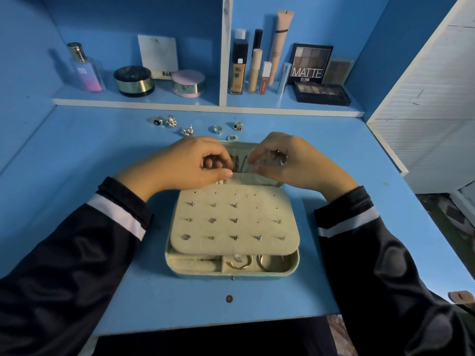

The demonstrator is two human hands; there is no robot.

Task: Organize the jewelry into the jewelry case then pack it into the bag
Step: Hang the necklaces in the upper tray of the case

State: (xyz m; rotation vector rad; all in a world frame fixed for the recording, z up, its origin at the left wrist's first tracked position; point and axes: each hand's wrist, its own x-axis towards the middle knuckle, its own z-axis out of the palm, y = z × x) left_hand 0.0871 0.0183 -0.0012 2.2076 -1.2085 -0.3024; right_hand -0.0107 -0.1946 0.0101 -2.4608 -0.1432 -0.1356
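The eyeshadow palette standing upright on the right half of the shelf carries "MATTE" in large white capitals across its lid, with a smaller line beneath that is too fine to read. On the left half, the perfume bottle shows a pale "SB" on its front, and the white card leaning at the back bears dark letters "NUD" at its lower edge (the pink-lidded jar covers the card just after them). The red lip tube has vertical lettering too small to make out.

Jewelry case lining matt velvety cloth; rings shiny metal; desk smooth.
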